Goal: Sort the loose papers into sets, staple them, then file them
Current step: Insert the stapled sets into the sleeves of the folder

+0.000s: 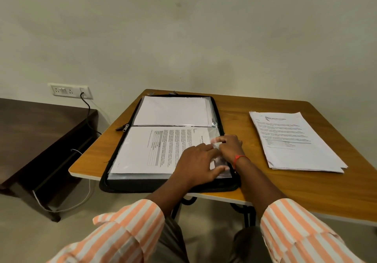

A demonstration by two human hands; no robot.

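Two grips at folder right edge. I read left grip flat, fingers straight, pressing sheet steady; right grip pinches sleeve mouth, to seat sheet inside. Stack waits beside, on table, unfiled.

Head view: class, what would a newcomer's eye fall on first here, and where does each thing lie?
First, the two hands at the centre: the left hand lies flat on a printed sheet in the open black zip folder, and the right hand curls at the right edge of its clear sleeve, grip blurred. Next, the stack of printed papers lies apart to the right on the wooden table.
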